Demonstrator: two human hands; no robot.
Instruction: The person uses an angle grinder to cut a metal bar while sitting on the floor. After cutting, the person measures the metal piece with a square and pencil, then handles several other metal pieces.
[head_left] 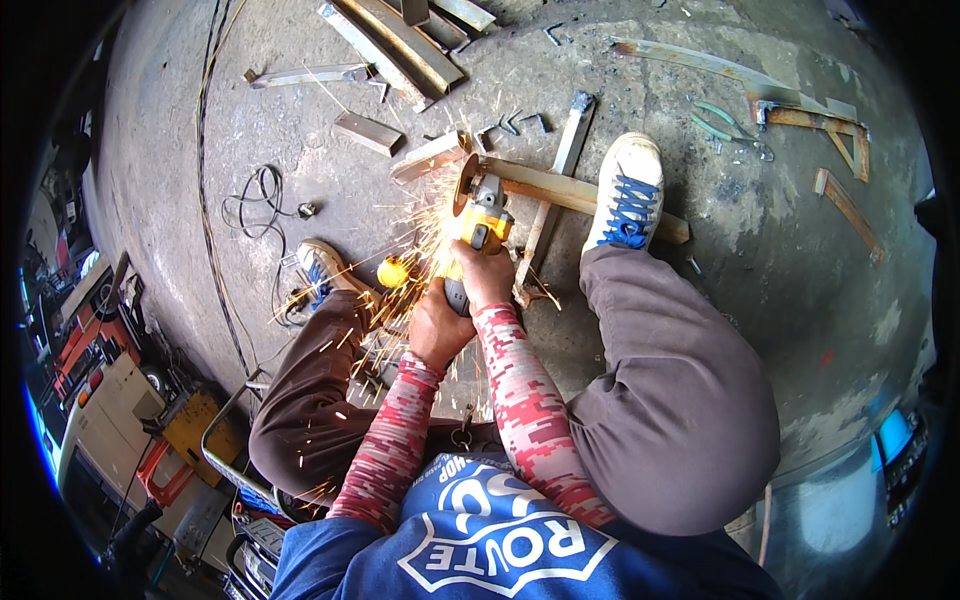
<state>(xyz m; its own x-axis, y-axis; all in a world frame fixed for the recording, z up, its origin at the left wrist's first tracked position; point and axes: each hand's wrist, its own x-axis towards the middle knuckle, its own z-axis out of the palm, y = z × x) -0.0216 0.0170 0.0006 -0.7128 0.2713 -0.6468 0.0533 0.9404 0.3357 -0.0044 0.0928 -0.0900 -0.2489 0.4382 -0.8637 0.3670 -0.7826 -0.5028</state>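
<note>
A yellow and grey angle grinder is gripped in both my hands. My left hand is wrapped round the rear of its body, and my right hand closes round it farther forward. Its brownish disc meets a steel bar at the cut, and orange sparks spray back toward my left leg. Under my right shoe the bar is pressed down, resting across another metal bar. A shorter steel piece lies just left of the disc.
Steel lengths are heaped at the far left, with a loose channel piece nearer. Small angle offcuts lie beyond the disc. Green-handled pliers and a welded frame are at right. A black cord curls near my left shoe.
</note>
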